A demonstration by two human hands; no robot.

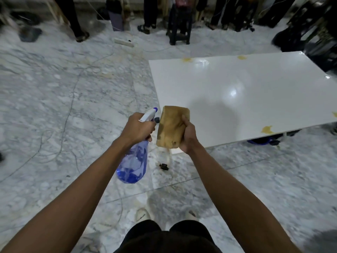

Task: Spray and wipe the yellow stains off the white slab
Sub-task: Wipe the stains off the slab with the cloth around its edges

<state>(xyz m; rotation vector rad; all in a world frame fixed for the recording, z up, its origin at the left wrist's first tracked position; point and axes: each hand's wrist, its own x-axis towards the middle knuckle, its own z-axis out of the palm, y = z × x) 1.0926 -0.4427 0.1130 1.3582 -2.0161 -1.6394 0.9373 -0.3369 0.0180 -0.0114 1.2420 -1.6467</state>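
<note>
A glossy white slab (237, 92) lies raised off the marble floor, ahead and to my right. Yellow stains sit near its edges: one at the far left edge (187, 59), one at the far right edge (241, 57), one at the near edge (267, 129), and a sliver at the right frame border (334, 114). My left hand (138, 129) grips a blue spray bottle (134, 161) by its white trigger head, nozzle pointing toward the slab. My right hand (188, 137) holds a tan sponge (171, 127) upright over the slab's near left corner.
Several people's legs and a dark stool (179, 31) stand along the far side. A white power strip (123, 42) and thin cables lie on the floor. A small black object (163, 166) sits near the slab corner. Blue wheeled supports (262, 141) show under the slab.
</note>
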